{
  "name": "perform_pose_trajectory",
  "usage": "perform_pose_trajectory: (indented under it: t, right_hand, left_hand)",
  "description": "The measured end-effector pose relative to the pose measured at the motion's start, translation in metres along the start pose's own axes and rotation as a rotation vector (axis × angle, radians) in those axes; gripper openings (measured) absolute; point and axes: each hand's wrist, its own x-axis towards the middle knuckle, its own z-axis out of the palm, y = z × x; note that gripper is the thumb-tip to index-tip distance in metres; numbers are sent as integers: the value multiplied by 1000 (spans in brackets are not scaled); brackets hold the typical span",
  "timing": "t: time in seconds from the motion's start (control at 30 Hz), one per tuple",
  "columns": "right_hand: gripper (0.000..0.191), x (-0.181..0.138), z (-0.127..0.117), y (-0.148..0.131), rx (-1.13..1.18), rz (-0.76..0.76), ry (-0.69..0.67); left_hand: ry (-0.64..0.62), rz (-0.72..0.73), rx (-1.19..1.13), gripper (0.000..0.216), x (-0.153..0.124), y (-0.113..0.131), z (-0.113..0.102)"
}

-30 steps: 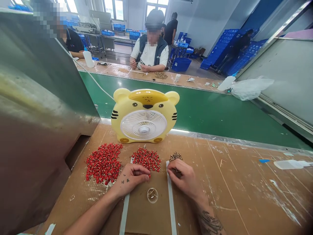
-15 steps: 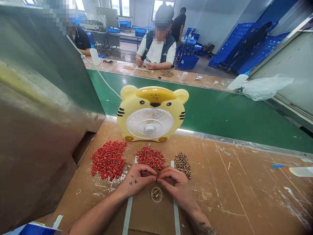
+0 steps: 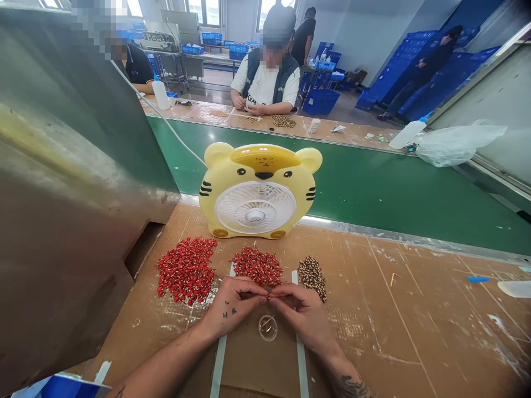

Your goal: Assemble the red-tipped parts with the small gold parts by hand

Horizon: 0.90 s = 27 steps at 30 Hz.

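Observation:
My left hand (image 3: 232,307) pinches a small red piece (image 3: 267,297) between thumb and forefinger. Opposite it, the fingertips of my right hand (image 3: 307,316) are pressed together right at the red piece; what they grip is too small and covered to make out. Just beneath the fingers stands a round clear dish (image 3: 267,328) with a thin stick in it. Behind my hands lies a heap of small red pieces with dark and light ends (image 3: 257,265). A pile of small black-and-gold parts (image 3: 312,276) is beyond my right hand.
A larger red heap (image 3: 186,271) lies at left, beside a metal housing (image 3: 74,182). A yellow animal-shaped fan (image 3: 257,190) stands behind the heaps. Past the green belt (image 3: 373,188), a co-worker (image 3: 265,77) sits handling small parts. White tape strips (image 3: 302,359) mark the cardboard.
My hands stay together at the red piece, with the right fingertips slightly shifted and closer over it. The whole view has shifted a little. The co-worker's hands across the belt have moved slightly.

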Motion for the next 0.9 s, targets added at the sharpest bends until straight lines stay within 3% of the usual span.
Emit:
perform_pose_trajectory:
  t: [0.4, 0.67, 0.8, 0.9]
  right_hand:
    - [11, 2, 9, 1, 89, 109, -26]
    - [18, 7, -1, 14, -109, -22, 108]
    - [16, 5, -15, 13, -230, -113, -49]
    - [16, 4, -22, 8, -252, -174, -272]
  left_hand:
    - [-11, -13, 93, 11, -1, -1, -3]
    - [223, 283, 393, 21, 23, -4, -8]
    - [277, 348, 651, 22, 21, 0, -39]
    - [249, 250, 871, 24, 12, 1, -72]
